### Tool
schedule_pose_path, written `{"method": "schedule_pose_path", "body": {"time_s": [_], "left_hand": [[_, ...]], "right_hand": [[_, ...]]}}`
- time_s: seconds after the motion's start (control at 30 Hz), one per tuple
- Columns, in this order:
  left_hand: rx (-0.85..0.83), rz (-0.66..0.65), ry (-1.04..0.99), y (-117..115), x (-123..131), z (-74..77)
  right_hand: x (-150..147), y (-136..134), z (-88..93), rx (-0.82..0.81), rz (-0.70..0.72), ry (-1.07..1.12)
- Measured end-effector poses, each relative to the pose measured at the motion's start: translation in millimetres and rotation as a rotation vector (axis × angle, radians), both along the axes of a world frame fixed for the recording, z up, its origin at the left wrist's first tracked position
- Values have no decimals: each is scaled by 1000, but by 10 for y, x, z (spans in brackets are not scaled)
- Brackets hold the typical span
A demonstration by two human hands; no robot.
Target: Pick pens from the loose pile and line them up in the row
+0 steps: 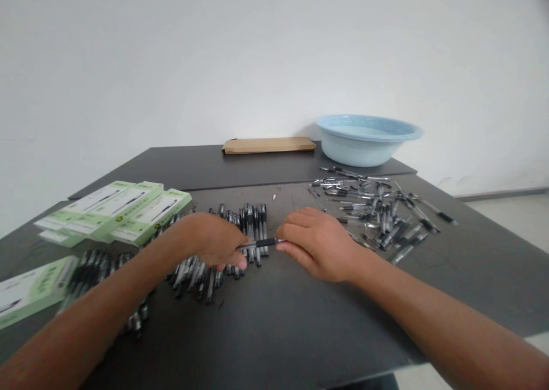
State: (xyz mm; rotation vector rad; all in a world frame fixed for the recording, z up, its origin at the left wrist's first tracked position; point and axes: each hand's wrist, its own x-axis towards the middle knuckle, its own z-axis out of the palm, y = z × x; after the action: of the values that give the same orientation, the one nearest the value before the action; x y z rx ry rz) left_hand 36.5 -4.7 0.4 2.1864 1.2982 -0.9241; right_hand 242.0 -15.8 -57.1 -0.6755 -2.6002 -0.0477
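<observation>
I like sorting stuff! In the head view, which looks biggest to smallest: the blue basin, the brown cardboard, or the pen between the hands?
1. blue basin
2. brown cardboard, nearly as wide but much flatter
3. pen, smallest even though it is nearest the camera

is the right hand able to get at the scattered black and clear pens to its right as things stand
Probably yes: the scattered pens lie close beside the right hand with only bare dark table between, though its fingertips now pinch one black pen.

boxes (pixel 128 210) L, pen pile (pixel 253 221) ctr, loose pens (pixel 377 210) R, basin (pixel 369 144) behind
</observation>
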Motion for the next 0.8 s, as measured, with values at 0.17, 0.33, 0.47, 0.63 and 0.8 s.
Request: {"method": "schedule_pose_path", "body": {"time_s": [0.17, 0.33, 0.47, 0.63, 0.8], "left_hand": [[3, -22, 3, 0, -6, -7], [26, -24, 14, -10, -3, 7], [2, 1, -15, -7, -21, 31], [1, -2, -30, 17, -58, 27], [10, -16, -18, 5, -39, 21]], "right_hand": [[-9, -7, -9, 9, -5, 9], [-20, 7, -32, -7, -8, 17], [-25, 7, -37, -3, -15, 33], [-8, -8, -28, 32, -6, 46], [8, -16, -26, 31, 8, 33]]}}
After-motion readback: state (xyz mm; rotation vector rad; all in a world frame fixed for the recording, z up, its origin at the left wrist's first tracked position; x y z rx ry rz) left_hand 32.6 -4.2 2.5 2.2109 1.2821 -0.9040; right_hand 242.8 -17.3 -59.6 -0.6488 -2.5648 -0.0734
